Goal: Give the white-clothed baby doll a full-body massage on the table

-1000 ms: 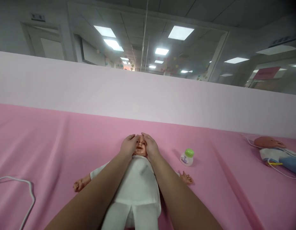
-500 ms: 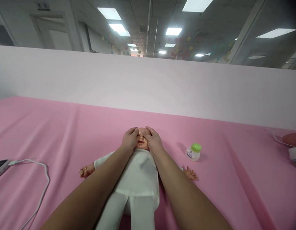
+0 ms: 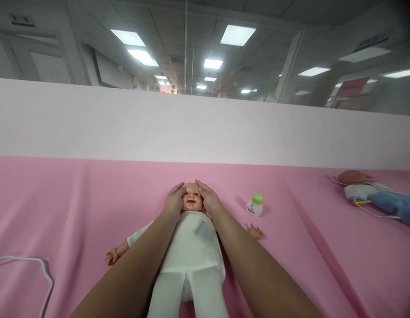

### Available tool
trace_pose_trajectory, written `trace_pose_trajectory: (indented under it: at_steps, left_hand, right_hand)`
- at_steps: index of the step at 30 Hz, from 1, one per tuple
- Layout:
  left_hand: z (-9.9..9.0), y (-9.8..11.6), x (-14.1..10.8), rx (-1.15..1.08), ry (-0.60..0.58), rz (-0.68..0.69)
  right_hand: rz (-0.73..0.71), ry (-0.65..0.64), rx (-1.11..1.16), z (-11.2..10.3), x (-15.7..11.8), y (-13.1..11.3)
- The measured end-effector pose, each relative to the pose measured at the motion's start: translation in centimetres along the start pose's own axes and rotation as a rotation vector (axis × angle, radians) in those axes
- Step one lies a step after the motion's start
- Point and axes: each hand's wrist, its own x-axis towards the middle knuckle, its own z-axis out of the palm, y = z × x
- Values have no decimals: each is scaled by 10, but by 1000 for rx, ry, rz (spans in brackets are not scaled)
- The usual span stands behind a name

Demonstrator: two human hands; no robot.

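Note:
A baby doll (image 3: 193, 245) in white clothes lies on its back, head toward the far side, arms spread. My left hand (image 3: 174, 201) presses against the left side of its head, thumb by the temple. Against the head's right side rests my right hand (image 3: 210, 198), its thumb near the other temple. Together the two hands hold the head between them, and the doll's face shows in the gap. The undersides of my fingers are hidden. To the right of the doll stands a small clear bottle (image 3: 254, 207) with a green cap.
Pink cloth (image 3: 291, 247) with folds covers the surface. A second doll (image 3: 387, 198) in white and blue lies at the far right with a thin tube. A white cable (image 3: 46, 269) curves at the left. A low white wall (image 3: 205, 130) runs along the back.
My thumbs have slid outward from the middle of the doll's forehead and brow to its temples, uncovering the eyes. The view has turned right, bringing more of the second doll in.

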Motion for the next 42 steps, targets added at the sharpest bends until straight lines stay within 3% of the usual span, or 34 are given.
trace_pose_trajectory:
  at_steps: [5,15,22,28,32,38,42]
  left_hand:
    - [-1,1,-3,11,-70,-6]
    - [-6,-10,9,122,-35,65]
    - [-6,-8,6,44,-18,35]
    - [-5,-5,0,16,-103,20]
    - [-4,-5,1,60,-102,16]
    - [-2,-8,6,85,-49,43]
    - [-2,-6,6,87,-28,25]
  right_hand:
    - [39,-18,-42,8,-9,-3]
    - [-10,57,-38,7,-12,2]
    - [68,50,148,1,-11,5]
    - [-81,80,-108,0,-10,5]
    - [-83,139,-197,1,-7,5]
    - [-47,149,-124,4,-4,2]
    - [6,128,57,3,-6,2]
